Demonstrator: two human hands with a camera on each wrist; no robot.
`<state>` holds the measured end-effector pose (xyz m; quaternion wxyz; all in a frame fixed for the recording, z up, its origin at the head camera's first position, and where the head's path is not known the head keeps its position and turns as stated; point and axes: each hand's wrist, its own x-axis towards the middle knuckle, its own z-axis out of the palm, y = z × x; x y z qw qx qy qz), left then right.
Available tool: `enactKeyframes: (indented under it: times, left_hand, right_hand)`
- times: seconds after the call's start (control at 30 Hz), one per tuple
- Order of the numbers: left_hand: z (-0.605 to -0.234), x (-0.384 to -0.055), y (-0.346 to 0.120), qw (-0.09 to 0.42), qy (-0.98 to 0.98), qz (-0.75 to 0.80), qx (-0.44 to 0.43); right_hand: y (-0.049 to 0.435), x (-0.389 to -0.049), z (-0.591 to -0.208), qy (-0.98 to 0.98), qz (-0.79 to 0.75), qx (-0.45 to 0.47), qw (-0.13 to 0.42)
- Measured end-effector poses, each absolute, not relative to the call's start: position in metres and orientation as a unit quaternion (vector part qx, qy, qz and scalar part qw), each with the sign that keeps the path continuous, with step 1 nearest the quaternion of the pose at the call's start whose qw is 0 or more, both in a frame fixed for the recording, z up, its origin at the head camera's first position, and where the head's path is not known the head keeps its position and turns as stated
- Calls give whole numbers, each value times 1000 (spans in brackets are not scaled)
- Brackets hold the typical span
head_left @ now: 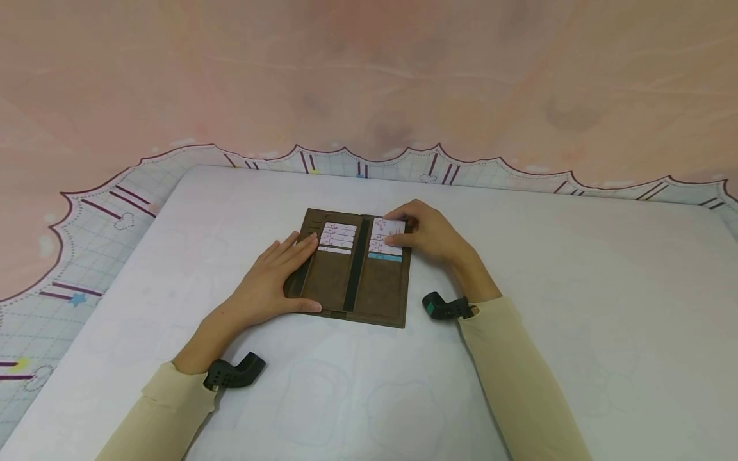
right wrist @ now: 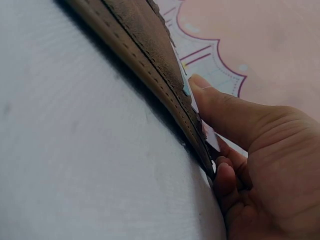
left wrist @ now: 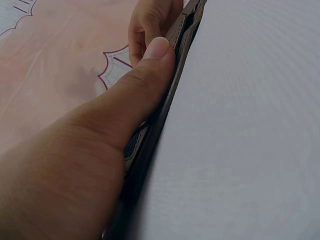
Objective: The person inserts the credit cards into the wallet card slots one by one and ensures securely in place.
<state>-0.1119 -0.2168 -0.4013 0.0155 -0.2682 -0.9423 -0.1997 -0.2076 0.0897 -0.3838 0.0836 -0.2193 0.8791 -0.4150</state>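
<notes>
A brown wallet (head_left: 355,269) lies open flat near the middle of the white surface (head_left: 576,307), its two rows of slots filled with white cards. The right hand (head_left: 429,235) rests at the wallet's upper right corner, thumb and fingers (right wrist: 220,107) pinching the top card (head_left: 387,226) on the right side. The left hand (head_left: 275,282) lies flat on the wallet's left half, fingers straight and spread narrowly, thumb (left wrist: 145,80) along the near edge. Both forearms wear cream sleeves (head_left: 519,378). A pink cloth with a scalloped border (head_left: 369,83) hangs behind the surface.
</notes>
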Motion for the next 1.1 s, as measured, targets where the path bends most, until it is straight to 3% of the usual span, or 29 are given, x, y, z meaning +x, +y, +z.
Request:
enactKeyframes:
  times: [1.1]
  left_hand:
    - [-398,-111,-215,11,-944,-199,-263]
  right_hand:
    - [92,-208,-385,869,-426,-235,85]
